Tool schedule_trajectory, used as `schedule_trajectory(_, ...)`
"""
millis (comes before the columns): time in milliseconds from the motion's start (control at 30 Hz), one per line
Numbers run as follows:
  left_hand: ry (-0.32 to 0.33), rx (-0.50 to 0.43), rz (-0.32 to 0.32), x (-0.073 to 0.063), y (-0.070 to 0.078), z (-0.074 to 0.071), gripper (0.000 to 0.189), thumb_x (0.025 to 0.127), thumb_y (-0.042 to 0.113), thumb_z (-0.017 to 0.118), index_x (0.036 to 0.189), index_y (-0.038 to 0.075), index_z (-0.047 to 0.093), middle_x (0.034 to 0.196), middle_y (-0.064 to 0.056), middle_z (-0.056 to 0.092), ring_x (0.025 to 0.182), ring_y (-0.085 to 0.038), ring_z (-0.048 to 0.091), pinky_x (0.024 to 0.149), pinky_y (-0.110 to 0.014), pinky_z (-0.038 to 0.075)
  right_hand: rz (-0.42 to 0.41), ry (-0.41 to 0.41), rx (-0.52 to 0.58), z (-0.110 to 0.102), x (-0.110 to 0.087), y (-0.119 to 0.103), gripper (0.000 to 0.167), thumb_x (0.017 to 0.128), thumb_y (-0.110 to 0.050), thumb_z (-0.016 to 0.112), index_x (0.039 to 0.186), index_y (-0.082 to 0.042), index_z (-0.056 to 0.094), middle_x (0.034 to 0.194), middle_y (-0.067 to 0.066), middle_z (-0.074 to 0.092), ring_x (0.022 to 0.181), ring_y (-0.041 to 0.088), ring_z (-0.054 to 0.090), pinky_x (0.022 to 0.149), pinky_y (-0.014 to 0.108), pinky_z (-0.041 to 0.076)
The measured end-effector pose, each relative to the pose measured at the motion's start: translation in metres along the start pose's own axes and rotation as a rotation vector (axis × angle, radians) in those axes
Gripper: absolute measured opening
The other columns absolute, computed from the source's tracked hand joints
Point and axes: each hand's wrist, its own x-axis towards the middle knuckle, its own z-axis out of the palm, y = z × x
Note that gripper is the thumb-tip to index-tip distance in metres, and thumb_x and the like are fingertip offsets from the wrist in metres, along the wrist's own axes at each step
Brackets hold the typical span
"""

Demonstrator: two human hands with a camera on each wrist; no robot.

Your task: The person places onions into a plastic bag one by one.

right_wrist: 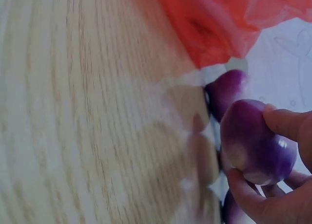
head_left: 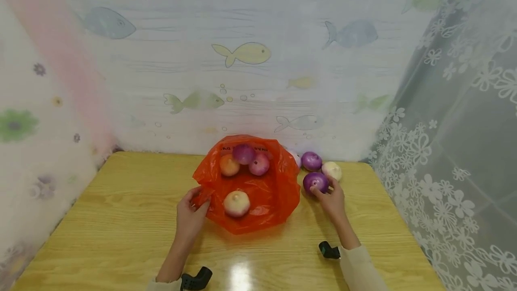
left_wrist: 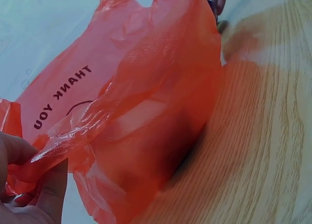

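A red plastic bag (head_left: 262,217) lies with its mouth spread wide on the table. My left hand (head_left: 190,219) pinches the left rim of the bag, its fingers (left_wrist: 51,185) around the crumpled film. Inside are several onions: a pale onion (head_left: 236,204) near the front, and a purple onion (head_left: 244,153), a pinkish onion (head_left: 259,164) and an orange-looking onion (head_left: 229,165) together at the back. Right of the bag, my right hand (head_left: 333,201) grips a purple onion (right_wrist: 256,141) between thumb and fingers.
Beyond the right hand sit another purple onion (head_left: 312,161) and a white onion (head_left: 333,171). A pale onion (head_left: 296,159) is partly hidden by the bag. The wooden table (head_left: 133,201) meets a fish-patterned curtain (head_left: 250,84) at the back; a lace curtain (head_left: 456,169) hangs right.
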Motion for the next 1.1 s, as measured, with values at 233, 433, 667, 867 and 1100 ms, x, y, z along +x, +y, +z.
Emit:
schedule_trajectory(233, 0.004, -0.019, -0.001, -0.001, -0.002, 0.001, 0.040, 0.100, 0.000, 0.058, 0.139, -0.002, 0.052, 0.135, -0.020, 0.057, 0.102, -0.011, 0.061, 0.081, -0.012, 0.052, -0.019, 0.032, 0.067, -0.008, -0.019, -0.016, 0.068, 0.092, -0.015, 0.076, 0.149, -0.001, 0.043, 0.145, 0.023, 0.048, 0.125, 0.042, 0.054, 0.081, 0.012, 0.049)
schedule_trajectory(433, 0.019, -0.031, 0.005, -0.001, -0.002, 0.002, 0.038, 0.099, -0.003, 0.057, 0.137, -0.004, 0.052, 0.133, -0.022, 0.057, 0.094, 0.001, 0.060, 0.080, -0.011, 0.052, -0.073, 0.081, 0.245, -0.012, -0.040, -0.040, 0.066, 0.091, -0.007, 0.076, 0.149, -0.003, 0.044, 0.144, 0.014, 0.049, 0.124, 0.030, 0.055, 0.081, 0.008, 0.050)
schedule_trajectory(667, 0.021, -0.025, 0.005, -0.001, -0.002, 0.003, 0.038, 0.100, -0.001, 0.057, 0.137, -0.003, 0.053, 0.134, -0.020, 0.057, 0.099, -0.003, 0.060, 0.082, -0.011, 0.051, -0.263, 0.135, 0.511, -0.006, -0.064, -0.059, 0.065, 0.085, 0.013, 0.073, 0.144, 0.001, 0.050, 0.135, 0.005, 0.053, 0.115, 0.020, 0.057, 0.090, 0.020, 0.055)
schedule_trajectory(867, 0.017, -0.024, 0.002, 0.000, -0.003, 0.003, 0.040, 0.100, 0.001, 0.058, 0.139, -0.002, 0.052, 0.136, -0.019, 0.056, 0.105, -0.013, 0.060, 0.083, -0.011, 0.051, -0.406, 0.061, 0.654, 0.001, -0.082, -0.077, 0.066, 0.079, 0.025, 0.067, 0.140, 0.010, 0.047, 0.136, 0.011, 0.052, 0.119, 0.025, 0.056, 0.095, 0.027, 0.055)
schedule_trajectory(1100, 0.007, -0.040, 0.005, 0.000, -0.003, 0.003, 0.039, 0.100, 0.000, 0.057, 0.139, -0.001, 0.052, 0.136, -0.018, 0.056, 0.101, -0.007, 0.061, 0.082, -0.012, 0.053, -0.504, -0.026, 0.732, 0.014, -0.096, -0.093, 0.067, 0.078, 0.028, 0.064, 0.141, 0.010, 0.047, 0.139, 0.011, 0.051, 0.122, 0.025, 0.055, 0.098, 0.029, 0.054)
